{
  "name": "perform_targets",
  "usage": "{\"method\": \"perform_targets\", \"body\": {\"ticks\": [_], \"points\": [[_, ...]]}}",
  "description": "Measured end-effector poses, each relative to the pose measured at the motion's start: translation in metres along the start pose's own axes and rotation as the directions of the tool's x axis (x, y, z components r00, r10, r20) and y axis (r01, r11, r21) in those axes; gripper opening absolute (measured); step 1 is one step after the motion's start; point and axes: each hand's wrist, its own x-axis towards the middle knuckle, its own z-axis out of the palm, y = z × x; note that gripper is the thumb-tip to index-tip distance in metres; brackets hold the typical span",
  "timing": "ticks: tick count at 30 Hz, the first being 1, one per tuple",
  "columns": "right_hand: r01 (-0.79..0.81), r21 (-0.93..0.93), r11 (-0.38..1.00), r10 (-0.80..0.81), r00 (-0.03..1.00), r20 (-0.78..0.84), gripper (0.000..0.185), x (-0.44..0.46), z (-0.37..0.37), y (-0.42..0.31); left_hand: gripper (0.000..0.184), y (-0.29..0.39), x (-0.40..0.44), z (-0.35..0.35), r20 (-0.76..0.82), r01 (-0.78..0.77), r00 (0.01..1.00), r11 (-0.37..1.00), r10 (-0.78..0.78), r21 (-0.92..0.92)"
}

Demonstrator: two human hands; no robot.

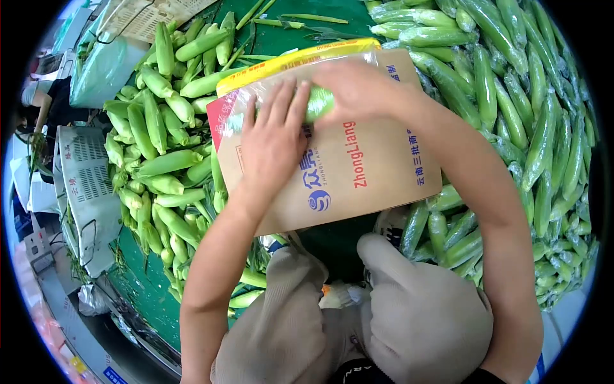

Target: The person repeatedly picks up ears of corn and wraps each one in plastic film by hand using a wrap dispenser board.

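A brown cardboard box with red and blue print lies in front of my knees. On its far part rests an ear of corn in clear film, with a yellow-edged roll or box of film behind it. My left hand lies over the corn's left part, its fingers spread and pointing away from me. At the corn's right end is my right hand, blurred, its fingers mostly hidden from view.
Unwrapped green corn is heaped on the left, film-wrapped corn on the right. Pale plastic crates stand at the far left, near part of another person. A green surface shows behind the box.
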Motion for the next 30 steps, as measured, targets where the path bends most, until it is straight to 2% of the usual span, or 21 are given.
{"method": "perform_targets", "body": {"ticks": [1, 2, 4, 6, 8, 9, 10, 14, 16, 18, 20, 21, 22, 23, 24, 25, 26, 27, 28, 29, 30], "points": [[-0.02, 0.046, 0.999, 0.016, 0.996, 0.087, 0.078, -0.012, 0.004, -0.012, 0.07, 0.002, -0.013, 0.0, -0.022, -0.039, 0.999, 0.999, 0.039, 0.023], [-0.077, 0.239, 0.968, 0.003, 0.956, 0.295, 0.08, -0.019, 0.005, -0.019, 0.074, 0.005, -0.026, -0.004, -0.021, -0.04, 0.999, 0.999, 0.041, 0.026], [-0.235, 0.083, 0.969, 0.127, 0.752, 0.647, 0.072, -0.014, -0.025, -0.047, 0.075, 0.011, -0.043, -0.015, 0.167, 0.03, 0.986, 0.994, -0.013, -0.101], [-0.329, 0.265, 0.906, 0.091, 0.765, 0.637, 0.067, 0.001, -0.024, -0.026, 0.066, 0.015, -0.042, -0.027, 0.342, 0.157, 0.937, 0.957, -0.067, -0.242], [0.033, 0.044, 0.998, -0.042, 0.973, 0.228, 0.067, 0.002, 0.03, -0.008, 0.06, 0.015, -0.032, -0.041, 0.485, 0.219, 0.873, 0.934, -0.058, -0.282], [0.18, -0.137, 0.974, -0.178, 0.984, 0.021, 0.068, 0.004, 0.044, -0.004, 0.059, 0.012, -0.028, -0.047, 0.556, 0.246, 0.831, 0.919, -0.035, -0.309], [0.129, -0.27, 0.954, -0.057, 0.964, 0.258, 0.074, 0.001, 0.04, -0.018, 0.058, 0.01, -0.024, -0.052, 0.621, 0.278, 0.783, 0.902, -0.013, -0.331], [0.155, -0.25, 0.956, -0.109, 0.976, 0.189, 0.081, -0.006, 0.049, -0.02, 0.054, 0.021, -0.034, -0.061, 0.76, 0.382, 0.648, 0.837, 0.06, -0.392], [0.145, -0.234, 0.961, -0.107, 0.98, 0.17, 0.083, -0.007, 0.056, -0.018, 0.057, 0.019, -0.057, -0.052, 0.829, 0.495, 0.509, 0.709, 0.232, -0.503], [0.133, -0.182, 0.974, -0.104, 0.981, 0.163, 0.083, -0.008, 0.053, -0.016, 0.063, 0.036, -0.091, -0.05, 0.835, 0.571, 0.246, 0.623, 0.492, -0.535], [0.131, -0.152, 0.98, -0.108, 0.982, 0.153, 0.081, -0.01, 0.053, -0.021, 0.067, 0.057, -0.131, -0.031, 0.722, 0.669, -0.002, 0.538, 0.692, -0.513], [0.195, -0.26, 0.946, -0.205, 0.979, -0.012, 0.077, -0.015, 0.072, -0.019, 0.061, 0.052, -0.143, -0.024, 0.73, 0.711, 0.046, 0.49, 0.682, -0.504], [0.253, 0.059, 0.966, -0.257, 0.963, 0.078, 0.08, -0.029, 0.077, -0.029, 0.056, 0.042, -0.151, -0.022, 0.738, 0.745, 0.086, 0.449, 0.669, -0.493], [0.261, 0.374, 0.89, -0.337, 0.929, 0.152, 0.083, -0.055, 0.078, -0.049, 0.064, 0.038, -0.145, -0.029, 0.785, 0.618, 0.101, 0.58, 0.611, -0.531], [0.081, 0.384, 0.92, -0.241, 0.888, 0.39, 0.092, -0.087, 0.027, -0.093, 0.08, 0.031, -0.144, -0.039, 0.765, 0.671, 0.166, 0.498, 0.622, -0.55], [0.032, 0.371, 0.928, -0.246, 0.801, 0.545, 0.099, -0.106, 0.025, -0.112, 0.085, 0.023, -0.141, -0.049, 0.75, 0.683, 0.264, 0.431, 0.607, -0.589], [0.178, 0.358, 0.916, -0.299, 0.899, 0.318, 0.094, -0.145, 0.06, -0.12, 0.091, 0.013, -0.139, -0.056, 0.732, 0.681, 0.371, 0.368, 0.572, -0.633], [-0.209, 0.439, 0.874, -0.151, 0.741, 0.654, 0.087, -0.145, 0.05, -0.137, 0.093, -0.003, -0.139, -0.061, 0.707, 0.746, 0.433, 0.219, 0.559, -0.629], [-0.354, 0.562, 0.747, -0.09, 0.784, 0.614, 0.076, -0.154, 0.068, -0.136, 0.095, -0.02, -0.142, -0.07, 0.687, 0.786, 0.492, 0.066, 0.534, -0.615], [-0.319, 0.692, 0.648, -0.077, 0.876, 0.476, 0.074, -0.159, 0.081, -0.132, 0.087, -0.031, -0.145, -0.075, 0.624, 0.743, 0.607, -0.072, 0.492, -0.665], [-0.355, 0.709, 0.609, -0.081, 0.862, 0.5, 0.075, -0.157, 0.078, -0.131, 0.082, -0.038, -0.134, -0.094, 0.72, 0.828, 0.546, -0.145, 0.428, -0.542]]}}
